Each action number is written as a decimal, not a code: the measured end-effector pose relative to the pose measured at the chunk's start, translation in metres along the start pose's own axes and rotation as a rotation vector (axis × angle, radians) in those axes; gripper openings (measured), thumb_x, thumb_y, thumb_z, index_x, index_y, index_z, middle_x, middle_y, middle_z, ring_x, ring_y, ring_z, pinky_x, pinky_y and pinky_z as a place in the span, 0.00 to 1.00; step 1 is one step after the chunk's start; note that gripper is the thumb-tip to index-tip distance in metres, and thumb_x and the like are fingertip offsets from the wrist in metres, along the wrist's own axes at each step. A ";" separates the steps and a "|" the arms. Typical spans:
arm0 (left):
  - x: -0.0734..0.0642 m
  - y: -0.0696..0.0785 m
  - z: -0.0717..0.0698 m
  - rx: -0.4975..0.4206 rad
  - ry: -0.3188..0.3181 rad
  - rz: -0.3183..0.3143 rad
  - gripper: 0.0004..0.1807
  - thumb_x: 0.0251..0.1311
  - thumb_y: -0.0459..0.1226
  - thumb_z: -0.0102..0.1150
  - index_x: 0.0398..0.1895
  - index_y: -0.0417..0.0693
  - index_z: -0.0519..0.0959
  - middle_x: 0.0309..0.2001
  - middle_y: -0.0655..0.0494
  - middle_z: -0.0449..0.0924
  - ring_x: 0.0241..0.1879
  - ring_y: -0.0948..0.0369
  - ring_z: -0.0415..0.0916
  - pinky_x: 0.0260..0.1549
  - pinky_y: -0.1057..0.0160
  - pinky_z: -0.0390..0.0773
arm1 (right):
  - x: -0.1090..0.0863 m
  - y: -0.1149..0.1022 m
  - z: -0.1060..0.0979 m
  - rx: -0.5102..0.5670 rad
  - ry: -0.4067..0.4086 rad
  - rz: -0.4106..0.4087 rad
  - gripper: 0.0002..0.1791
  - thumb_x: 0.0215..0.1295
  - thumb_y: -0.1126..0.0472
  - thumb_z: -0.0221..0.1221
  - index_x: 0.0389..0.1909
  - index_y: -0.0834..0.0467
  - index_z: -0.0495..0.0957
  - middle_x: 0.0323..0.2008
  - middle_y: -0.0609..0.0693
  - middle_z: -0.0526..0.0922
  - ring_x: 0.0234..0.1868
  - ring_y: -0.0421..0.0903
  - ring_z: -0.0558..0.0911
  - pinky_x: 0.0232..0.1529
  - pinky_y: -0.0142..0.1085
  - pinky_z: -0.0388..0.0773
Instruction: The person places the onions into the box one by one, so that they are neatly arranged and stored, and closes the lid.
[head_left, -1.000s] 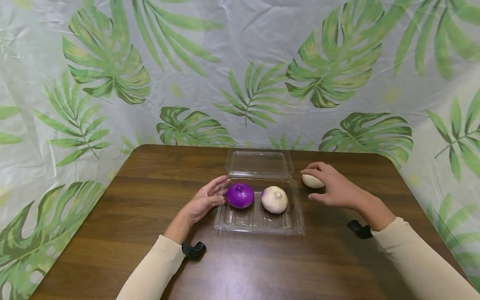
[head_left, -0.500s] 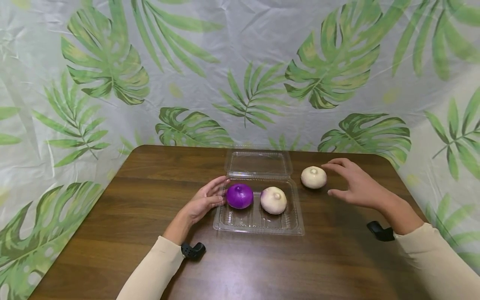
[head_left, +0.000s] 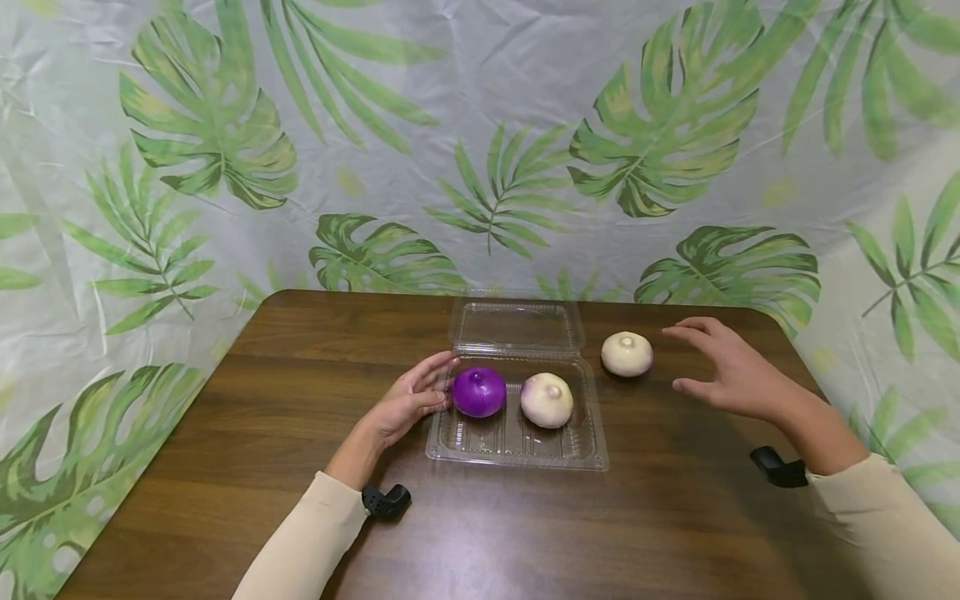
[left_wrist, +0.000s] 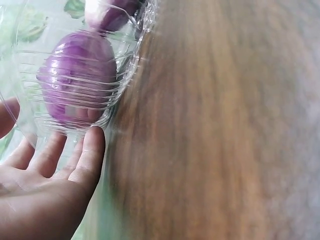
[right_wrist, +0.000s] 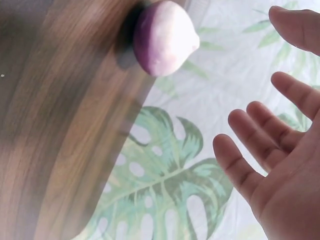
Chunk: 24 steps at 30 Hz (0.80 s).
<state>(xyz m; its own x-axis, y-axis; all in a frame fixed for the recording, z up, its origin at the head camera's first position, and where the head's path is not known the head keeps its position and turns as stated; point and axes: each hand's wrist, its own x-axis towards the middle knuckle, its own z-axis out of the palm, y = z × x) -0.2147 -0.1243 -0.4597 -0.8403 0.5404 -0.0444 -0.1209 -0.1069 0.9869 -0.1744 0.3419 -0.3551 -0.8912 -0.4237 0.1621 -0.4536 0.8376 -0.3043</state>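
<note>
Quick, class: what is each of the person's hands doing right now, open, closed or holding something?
Left hand: open, against the side of the clear container.
Right hand: open, holding nothing, apart from the pale bulb.

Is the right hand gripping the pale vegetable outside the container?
No, a gap shows between the right hand and the pale vegetable on the table.

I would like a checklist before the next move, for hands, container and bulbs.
1. Lid folded back: ok.
2. Purple bulb in the container: ok.
3. Inner white bulb beside it, apart: ok.
4. Outer white bulb in the container: not ok, on the table.
5. Right hand holding the outer white bulb: not ok, apart from it.
6. Left hand steadying the container firmly: cannot tell, it is at the left side.
</note>
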 end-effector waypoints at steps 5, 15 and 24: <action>0.001 0.000 0.000 0.000 -0.002 -0.002 0.41 0.62 0.22 0.44 0.79 0.43 0.47 0.80 0.42 0.47 0.76 0.40 0.50 0.59 0.62 0.74 | -0.004 0.003 -0.001 -0.012 0.018 0.004 0.37 0.56 0.59 0.70 0.67 0.61 0.68 0.64 0.65 0.65 0.62 0.66 0.68 0.52 0.64 0.69; 0.001 0.000 0.000 0.000 0.001 -0.007 0.41 0.61 0.22 0.45 0.79 0.42 0.47 0.80 0.42 0.47 0.76 0.40 0.51 0.58 0.63 0.75 | 0.002 0.001 0.002 -0.006 -0.005 -0.015 0.37 0.57 0.58 0.70 0.67 0.61 0.68 0.64 0.65 0.66 0.63 0.66 0.68 0.52 0.64 0.70; 0.001 -0.001 -0.001 0.001 0.003 -0.003 0.42 0.60 0.22 0.45 0.79 0.42 0.47 0.80 0.41 0.47 0.76 0.40 0.51 0.57 0.64 0.75 | 0.004 0.001 -0.001 0.007 -0.045 0.019 0.37 0.59 0.57 0.69 0.68 0.61 0.67 0.65 0.66 0.64 0.64 0.67 0.67 0.54 0.65 0.70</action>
<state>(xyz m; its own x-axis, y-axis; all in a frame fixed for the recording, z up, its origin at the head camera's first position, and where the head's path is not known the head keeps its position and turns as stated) -0.2157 -0.1245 -0.4606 -0.8416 0.5380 -0.0480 -0.1228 -0.1040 0.9870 -0.1788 0.3414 -0.3541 -0.8991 -0.4228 0.1134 -0.4362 0.8435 -0.3135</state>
